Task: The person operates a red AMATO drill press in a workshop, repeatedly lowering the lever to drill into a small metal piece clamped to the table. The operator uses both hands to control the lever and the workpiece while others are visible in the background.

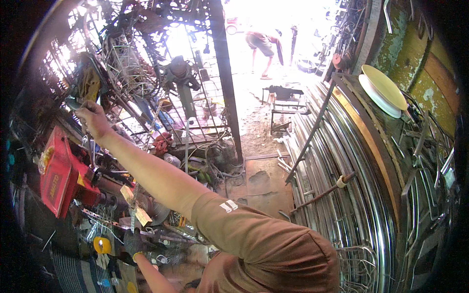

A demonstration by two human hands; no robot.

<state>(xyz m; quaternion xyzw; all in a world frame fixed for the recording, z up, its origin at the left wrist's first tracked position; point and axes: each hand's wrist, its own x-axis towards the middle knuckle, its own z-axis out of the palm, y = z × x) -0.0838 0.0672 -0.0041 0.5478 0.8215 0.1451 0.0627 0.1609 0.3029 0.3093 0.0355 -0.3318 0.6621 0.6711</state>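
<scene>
Right hand: grip clenched around the top end of a dark lever, arm stretched out to the far left. The lever runs down toward the red machine, whose boxy housing sits just below and left of the fist.

Left hand: dark glove, yellow band at the wrist, well below the right one. It's right by the lower end of an upright perforated strip. Grip there: can't tell whether it's grasping the strip; fingers are too dark and small.

Close in: two pale yellowish pieces by the strip, above the glove. A round yellow object is to the left of the glove; kind unclear.

Further out: wire grid panel past the outstretched arm, with a tangle of metal parts on its left and a grey-green tool hanging in front of it. Brown sleeve crosses the lower middle.

Right side: long shiny tubes stacked beside a rack, pale yellow-and-white round piece at its upper end, bent rods beyond.

Far end: black metal frame on the ground by the bright opening; another person outside, bent over.
</scene>
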